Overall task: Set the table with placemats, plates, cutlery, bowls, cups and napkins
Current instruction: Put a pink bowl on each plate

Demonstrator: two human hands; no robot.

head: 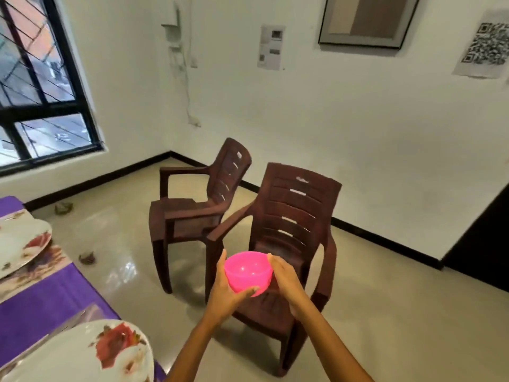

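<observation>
A pink plastic bowl [248, 271] is held in the air above the seat of the nearer brown chair [292, 216]. My left hand [227, 289] grips its left side, fingers curled under the base. My right hand [285, 279] cups its right side. On the left, the table with a purple cloth [46, 301] carries a floral placemat [41, 268] under a white flowered plate [19, 244]. A second flowered plate [91, 354] sits at the near corner, with cutlery [68, 323] beside it.
A second brown chair [192, 205] stands behind the first, near the room's corner. White walls, a window [35, 86] at left, a dark doorway [484, 244] at right. Glossy tiled floor [385, 312] lies between the table and the chairs.
</observation>
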